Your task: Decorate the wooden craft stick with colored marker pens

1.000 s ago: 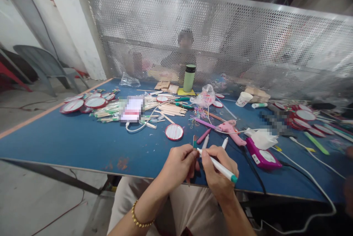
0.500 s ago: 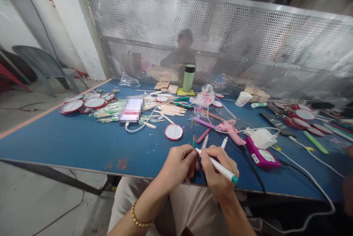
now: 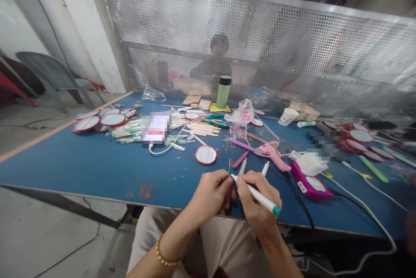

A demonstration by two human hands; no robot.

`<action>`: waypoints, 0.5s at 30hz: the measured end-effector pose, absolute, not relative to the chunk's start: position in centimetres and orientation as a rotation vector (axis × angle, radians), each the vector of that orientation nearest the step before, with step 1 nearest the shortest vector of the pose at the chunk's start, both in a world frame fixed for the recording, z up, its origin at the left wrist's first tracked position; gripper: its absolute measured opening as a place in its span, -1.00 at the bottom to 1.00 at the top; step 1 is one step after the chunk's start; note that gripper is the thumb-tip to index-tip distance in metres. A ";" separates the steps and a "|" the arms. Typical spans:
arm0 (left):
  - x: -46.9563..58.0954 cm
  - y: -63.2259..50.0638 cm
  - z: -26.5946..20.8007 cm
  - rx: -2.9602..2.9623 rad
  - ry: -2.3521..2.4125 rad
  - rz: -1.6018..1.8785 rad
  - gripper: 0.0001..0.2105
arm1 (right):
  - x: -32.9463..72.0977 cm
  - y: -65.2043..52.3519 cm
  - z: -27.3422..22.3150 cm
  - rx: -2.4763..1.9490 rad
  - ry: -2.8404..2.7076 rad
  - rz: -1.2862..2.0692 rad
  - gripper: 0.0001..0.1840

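On the near side of the red-rimmed disc (image 3: 206, 155), the left hand (image 3: 212, 189) pinches a part-green stick (image 3: 230, 168), fingers closed; the right hand (image 3: 256, 215) curls closed around a white marker (image 3: 262, 198)

And the bottle (image 3: 223, 94) stands upright, mesh (image 3: 175, 22) behind it, cup (image 3: 288, 116) to its right, chair (image 3: 45, 68) far to its left!
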State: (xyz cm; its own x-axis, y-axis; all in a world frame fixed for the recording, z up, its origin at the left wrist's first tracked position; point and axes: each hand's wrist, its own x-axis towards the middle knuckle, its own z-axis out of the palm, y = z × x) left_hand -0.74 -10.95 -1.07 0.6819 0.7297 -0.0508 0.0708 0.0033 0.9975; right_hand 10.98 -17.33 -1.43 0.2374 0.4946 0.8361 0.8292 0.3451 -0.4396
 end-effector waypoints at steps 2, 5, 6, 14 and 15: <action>-0.7 -10.9 -1.1 1.501 0.692 0.582 -0.66 | 11.0 -17.3 -1.4 -1.298 -1.414 -0.351 -0.80; -0.6 -10.9 -1.2 1.499 0.689 0.583 -0.67 | 11.0 -17.3 -1.5 -1.281 -1.427 -0.363 -0.81; -0.7 -10.9 -1.2 1.499 0.689 0.583 -0.67 | 11.0 -17.3 -1.5 -1.278 -1.430 -0.362 -0.81; -0.8 -11.0 -0.9 1.495 0.696 0.572 -0.67 | 10.9 -17.3 -1.3 -1.264 -1.429 -0.343 -0.83; -0.8 -11.0 -0.9 1.495 0.696 0.575 -0.67 | 10.9 -17.4 -1.2 -1.257 -1.423 -0.344 -0.83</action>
State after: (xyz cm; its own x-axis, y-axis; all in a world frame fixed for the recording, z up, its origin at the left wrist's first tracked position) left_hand -0.78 -11.00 -0.89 0.6860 0.7250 -0.0612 0.0765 0.0118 0.9970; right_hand 10.90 -17.36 -1.23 0.2221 0.4823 0.8474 0.8159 0.3839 -0.4324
